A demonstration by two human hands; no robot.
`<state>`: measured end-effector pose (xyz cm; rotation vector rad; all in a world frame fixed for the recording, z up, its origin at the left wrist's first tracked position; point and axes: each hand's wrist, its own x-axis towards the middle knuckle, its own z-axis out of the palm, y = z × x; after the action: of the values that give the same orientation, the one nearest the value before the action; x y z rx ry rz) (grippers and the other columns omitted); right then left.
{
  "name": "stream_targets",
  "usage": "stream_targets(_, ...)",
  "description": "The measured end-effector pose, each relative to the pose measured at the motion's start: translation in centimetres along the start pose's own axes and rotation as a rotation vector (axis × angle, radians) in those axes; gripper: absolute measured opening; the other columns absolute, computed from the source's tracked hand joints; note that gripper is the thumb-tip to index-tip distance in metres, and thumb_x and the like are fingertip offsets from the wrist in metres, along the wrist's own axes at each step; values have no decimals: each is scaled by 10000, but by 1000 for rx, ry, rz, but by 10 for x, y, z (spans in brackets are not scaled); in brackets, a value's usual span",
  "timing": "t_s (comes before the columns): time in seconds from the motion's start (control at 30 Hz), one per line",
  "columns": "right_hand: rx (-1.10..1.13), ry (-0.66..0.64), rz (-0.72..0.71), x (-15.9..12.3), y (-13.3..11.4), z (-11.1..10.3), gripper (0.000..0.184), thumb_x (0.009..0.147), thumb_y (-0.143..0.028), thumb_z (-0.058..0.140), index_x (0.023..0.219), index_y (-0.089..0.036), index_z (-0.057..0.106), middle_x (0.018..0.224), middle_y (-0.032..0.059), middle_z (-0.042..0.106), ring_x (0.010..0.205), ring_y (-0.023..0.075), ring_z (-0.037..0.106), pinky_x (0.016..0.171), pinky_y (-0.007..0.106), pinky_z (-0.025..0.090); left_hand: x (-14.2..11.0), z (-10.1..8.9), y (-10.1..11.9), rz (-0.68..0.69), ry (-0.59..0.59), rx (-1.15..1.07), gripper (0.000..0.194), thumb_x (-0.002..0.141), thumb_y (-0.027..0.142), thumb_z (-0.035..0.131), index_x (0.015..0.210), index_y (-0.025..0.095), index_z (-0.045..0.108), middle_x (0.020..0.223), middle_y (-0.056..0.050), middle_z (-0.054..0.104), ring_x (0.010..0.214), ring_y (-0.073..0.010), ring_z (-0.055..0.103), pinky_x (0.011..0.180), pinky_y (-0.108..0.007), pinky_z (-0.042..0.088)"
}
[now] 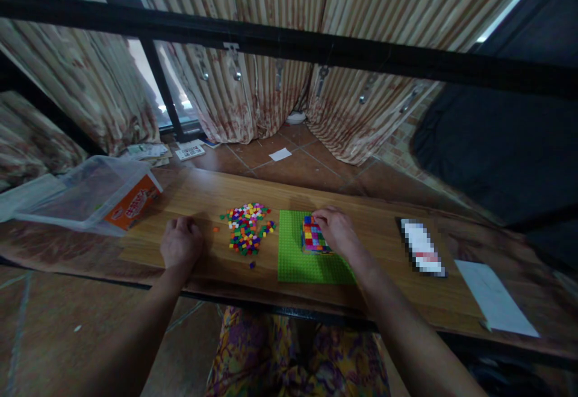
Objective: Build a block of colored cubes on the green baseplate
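A bright green baseplate lies on the wooden table in front of me. On its upper right stands a block of many-coloured small bricks. My right hand rests on that block's right side, fingers curled over it. A loose pile of small coloured bricks lies just left of the plate. My left hand sits on the table left of the pile, fingers curled under into a loose fist, with nothing visible in it.
A clear plastic tub with an orange label lies tipped at the table's left end. A phone-like object and a white sheet lie at the right. One stray brick sits near the front edge. Curtains and a black rail stand behind.
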<state>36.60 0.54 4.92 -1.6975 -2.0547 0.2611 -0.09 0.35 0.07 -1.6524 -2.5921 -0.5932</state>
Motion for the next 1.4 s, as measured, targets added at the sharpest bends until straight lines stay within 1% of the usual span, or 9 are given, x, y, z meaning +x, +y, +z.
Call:
stream_targets(0.2, 144, -9, 48, -1, 3, 0, 234, 881, -180, 499, 867, -221, 729, 890, 39, 716, 848, 176, 640, 805, 293, 459, -1, -2, 2, -8, -5, 16, 345, 875, 336, 389, 1067, 192, 637, 1081, -136, 606, 927, -272, 588, 750, -363, 459)
stream_targets(0.4, 250, 0, 83, 5, 10, 1, 197, 830, -185, 548, 820, -232, 740, 873, 32, 725, 837, 183, 657, 801, 319, 484, -1, -2, 3, -16, -2, 19, 348, 878, 328, 383, 1079, 192, 632, 1084, -132, 602, 935, -260, 585, 749, -350, 454)
stream_targets(0.6, 376, -53, 162, 11, 20, 4, 149, 775, -183, 600, 781, -227, 741, 853, 35, 743, 807, 190, 675, 780, 340, 505, -1, -1, 2, -7, 3, 26, 343, 880, 333, 377, 1061, 195, 633, 1076, -127, 599, 933, -258, 582, 748, -348, 448)
stream_targets(0.73, 502, -72, 226, 9, 22, 8, 146, 762, -189, 602, 794, -215, 742, 827, 34, 751, 755, 181, 682, 735, 326, 520, -1, 0, 1, -2, 4, 25, 347, 880, 331, 376, 1067, 191, 631, 1089, -133, 596, 918, -260, 581, 721, -349, 441)
stream_targets(0.83, 557, -79, 260, 7, 22, 10, 147, 749, -195, 607, 801, -208, 744, 811, 31, 754, 719, 173, 681, 712, 317, 525, -1, 0, 2, -4, 9, 25, 346, 880, 332, 375, 1060, 191, 635, 1083, -133, 597, 912, -260, 581, 714, -348, 438)
stream_targets(1.1, 671, -79, 267, 9, 22, 8, 99, 704, -248, 656, 746, -206, 736, 774, 19, 751, 666, 153, 670, 653, 283, 536, -1, 0, 2, -11, 9, 25, 343, 874, 319, 379, 1053, 187, 640, 1068, -135, 600, 918, -262, 579, 734, -348, 441)
stream_targets(1.2, 727, -94, 298, 6, 22, 10, 142, 696, -294, 671, 776, -198, 740, 801, 28, 754, 681, 157, 675, 675, 297, 541, -1, -1, 2, -6, 10, 11, 337, 874, 314, 382, 1048, 189, 643, 1068, -134, 598, 929, -258, 577, 748, -346, 442)
stream_targets(1.27, 772, -88, 303, 3, 24, 12, 201, 696, -328, 677, 838, -200, 742, 854, 38, 757, 733, 168, 685, 723, 320, 544, -1, -1, 2, -1, 15, -1, 331, 876, 314, 383, 1036, 191, 646, 1060, -133, 598, 930, -254, 576, 754, -344, 441)
stream_targets(1.4, 825, 18, 268, -4, 29, 11, 280, 719, -372, 668, 943, -214, 728, 1002, 58, 742, 885, 195, 685, 846, 376, 522, -2, -1, 2, 0, 18, -13, 322, 874, 313, 399, 1039, 185, 643, 1057, -135, 595, 922, -250, 577, 751, -342, 439)
